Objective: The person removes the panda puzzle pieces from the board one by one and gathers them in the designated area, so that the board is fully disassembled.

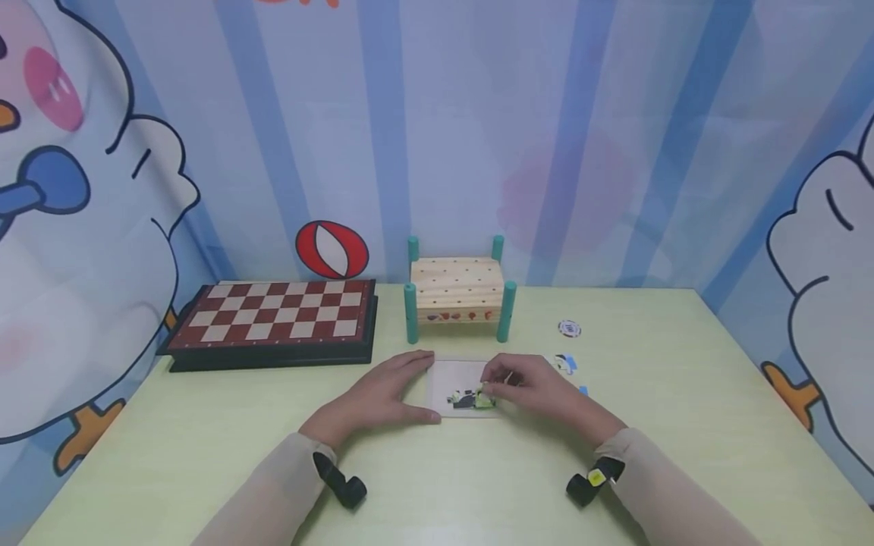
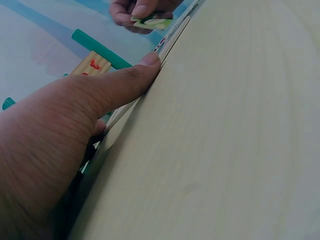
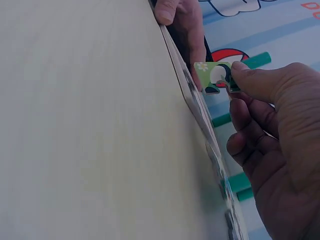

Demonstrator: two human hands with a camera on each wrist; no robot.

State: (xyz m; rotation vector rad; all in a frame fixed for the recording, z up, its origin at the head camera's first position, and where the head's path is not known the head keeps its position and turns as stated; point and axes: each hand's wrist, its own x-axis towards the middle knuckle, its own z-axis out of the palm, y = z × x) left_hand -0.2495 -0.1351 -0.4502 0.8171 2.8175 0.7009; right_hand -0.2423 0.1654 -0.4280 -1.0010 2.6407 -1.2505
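In the head view a flat, pale puzzle tray [image 1: 451, 372] lies on the table between the hands. Several joined puzzle pieces [image 1: 466, 400] with a green and black picture lie along its lower part. My left hand [image 1: 382, 393] spans the tray's left side, its straight fingers at the far corner and the thumb [image 2: 127, 82] at the near edge. Between thumb and fingers, my right hand [image 1: 536, 385] pinches a green puzzle piece [image 3: 214, 75] printed with a white flower and a black-and-white figure. It holds the piece raised over the tray's right part.
Loose puzzle pieces [image 1: 565, 364] lie right of the right hand, partly hidden by it. Beyond them is a round poker chip [image 1: 569, 328]. A wooden pegboard stand [image 1: 457, 280] with green legs stands behind the tray, and a chessboard [image 1: 273, 315] sits at back left.
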